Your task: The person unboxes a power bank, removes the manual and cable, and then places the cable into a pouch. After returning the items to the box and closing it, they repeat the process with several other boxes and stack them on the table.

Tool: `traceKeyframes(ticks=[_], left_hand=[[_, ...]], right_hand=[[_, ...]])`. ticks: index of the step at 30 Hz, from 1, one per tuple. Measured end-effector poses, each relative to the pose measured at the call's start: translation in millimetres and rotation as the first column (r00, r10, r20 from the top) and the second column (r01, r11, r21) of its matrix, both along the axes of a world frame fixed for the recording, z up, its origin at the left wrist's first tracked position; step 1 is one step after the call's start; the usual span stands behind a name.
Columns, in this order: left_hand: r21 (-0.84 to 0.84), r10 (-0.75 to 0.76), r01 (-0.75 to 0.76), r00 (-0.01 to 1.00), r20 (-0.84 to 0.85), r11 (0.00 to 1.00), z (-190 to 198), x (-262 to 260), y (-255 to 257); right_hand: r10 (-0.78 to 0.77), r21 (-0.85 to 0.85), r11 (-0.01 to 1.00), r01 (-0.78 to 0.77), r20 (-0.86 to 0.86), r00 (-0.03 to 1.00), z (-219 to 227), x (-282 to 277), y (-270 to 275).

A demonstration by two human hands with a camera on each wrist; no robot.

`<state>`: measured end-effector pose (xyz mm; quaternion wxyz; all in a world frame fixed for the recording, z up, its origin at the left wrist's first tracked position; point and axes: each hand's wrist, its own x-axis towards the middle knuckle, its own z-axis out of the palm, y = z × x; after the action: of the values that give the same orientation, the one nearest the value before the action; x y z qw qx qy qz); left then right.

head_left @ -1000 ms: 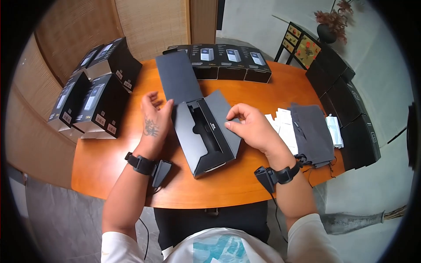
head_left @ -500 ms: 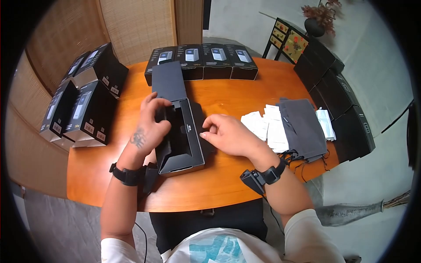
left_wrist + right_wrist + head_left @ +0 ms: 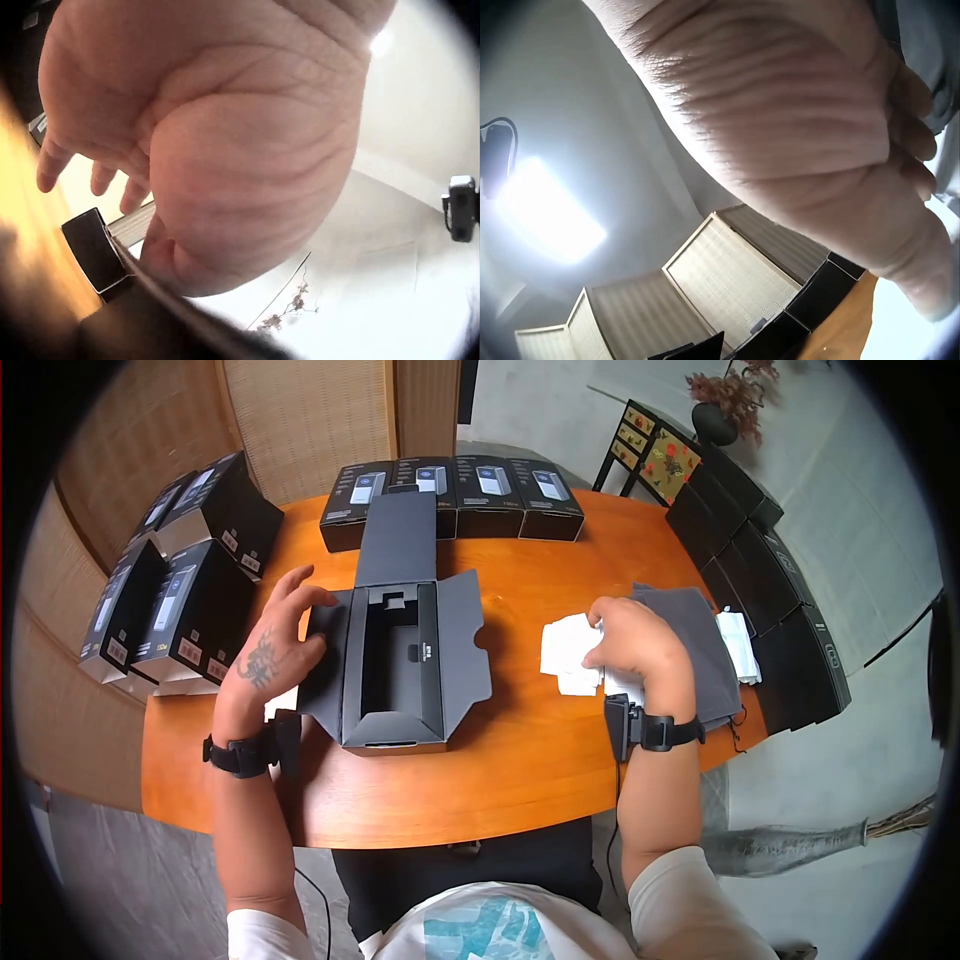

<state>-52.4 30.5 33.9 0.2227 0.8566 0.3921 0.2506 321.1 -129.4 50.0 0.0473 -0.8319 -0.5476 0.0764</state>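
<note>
An opened black box stands on the table, its lid raised at the back, its left flap and right flap folded outward. The left hand is at the left flap with fingers apart and holding nothing visible; contact with the flap cannot be told. Over the white packets hovers the right hand, fingers bent, with a gap between thumb and forefinger. In the right wrist view the thumb of that hand overlaps something white; whether they touch is unclear.
Grey cloth bags lie under and beside the right hand, with a pale packet beyond. Printed boxes stand at the left and back. Plain black boxes line the right edge.
The left hand has moved left, away from the box's inside. The right hand has gone from the box to the white packets. The box now sits straighter, with both side flaps spread.
</note>
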Motion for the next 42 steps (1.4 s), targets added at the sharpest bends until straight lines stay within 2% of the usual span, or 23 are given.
traceKeyframes(ticks=[5, 8, 9, 12, 13, 16, 17, 20, 21, 22, 24, 25, 26, 28, 32, 35, 36, 38, 42], left_hand=[[0.124, -0.142, 0.148, 0.988, -0.057, 0.981, -13, 2, 11], [-0.037, -0.169, 0.173, 0.980, 0.102, 0.984, -26, 4, 19], [-0.024, -0.174, 0.177, 0.981, 0.090, 0.984, -31, 4, 22], [-0.155, -0.170, 0.196, 0.971, 0.169, 0.968, -37, 3, 22], [-0.131, -0.193, 0.218, 0.964, 0.181, 0.967, -38, 4, 22], [-0.080, -0.203, 0.216, 0.969, 0.144, 0.973, -38, 7, 20], [-0.047, -0.205, 0.212, 0.972, 0.119, 0.976, -37, 9, 18], [0.023, -0.173, 0.172, 0.983, 0.067, 0.985, -29, 19, 4], [0.026, -0.141, 0.140, 0.988, 0.065, 0.990, -28, 24, -2], [0.027, -0.107, 0.105, 0.992, 0.062, 0.994, -28, 29, -8], [0.023, -0.098, 0.096, 0.991, 0.091, 0.995, -32, 38, -14], [0.027, -0.100, 0.098, 0.991, 0.088, 0.995, -31, 41, -18], [0.032, -0.102, 0.099, 0.991, 0.085, 0.995, -31, 42, -21], [0.047, -0.102, 0.097, 0.987, 0.121, 0.994, -36, 41, -17], [-0.017, -0.069, 0.073, 0.987, 0.148, 0.997, -32, 41, -17], [-0.024, -0.066, 0.070, 0.989, 0.136, 0.997, -30, 42, -20], [-0.026, -0.061, 0.065, 0.989, 0.133, 0.998, -29, 43, -21], [-0.032, -0.050, 0.054, 0.990, 0.129, 0.998, -27, 43, -23], [0.041, -0.047, 0.042, 0.989, 0.140, 0.998, -31, 42, -22]], right_hand=[[-0.017, 0.032, 0.999, 0.019, -0.065, 0.998, 3, -2, 2], [0.042, 0.080, 0.996, -0.026, -0.203, 0.978, 11, 3, -3], [0.073, 0.092, 0.994, -0.050, -0.261, 0.963, 16, 3, -6], [0.102, 0.224, 0.975, -0.011, -0.397, 0.912, 27, -3, -15], [0.133, 0.242, 0.970, -0.029, -0.425, 0.895, 25, 4, -15], [0.160, 0.361, 0.926, 0.110, -0.639, 0.753, 24, 3, -12], [0.182, 0.397, 0.911, 0.106, -0.620, 0.763, 24, 2, -11], [0.360, 0.547, 0.805, 0.230, -0.759, 0.543, 22, -11, -6], [0.443, 0.561, 0.797, 0.222, -0.794, 0.416, 14, -11, -1], [0.475, 0.561, 0.805, 0.193, -0.805, 0.357, 8, -21, 6], [0.495, 0.556, 0.820, 0.136, -0.808, 0.319, -7, -53, 16], [0.516, 0.582, 0.812, 0.047, -0.752, 0.410, -9, -75, 16], [0.586, 0.635, 0.762, -0.126, -0.595, 0.550, -13, -86, 18], [0.645, 0.624, 0.696, -0.355, -0.327, 0.691, -6, -96, 12], [0.621, 0.554, 0.701, -0.450, -0.163, 0.767, -9, -93, 13], [0.596, 0.573, 0.707, -0.415, -0.166, 0.786, -8, -93, 12], [0.535, 0.553, 0.775, -0.307, -0.314, 0.784, -5, -95, 11], [0.379, 0.454, 0.886, -0.097, -0.585, 0.717, 3, -102, 9], [0.410, 0.407, 0.874, -0.265, -0.326, 0.852, 13, -115, 16]])
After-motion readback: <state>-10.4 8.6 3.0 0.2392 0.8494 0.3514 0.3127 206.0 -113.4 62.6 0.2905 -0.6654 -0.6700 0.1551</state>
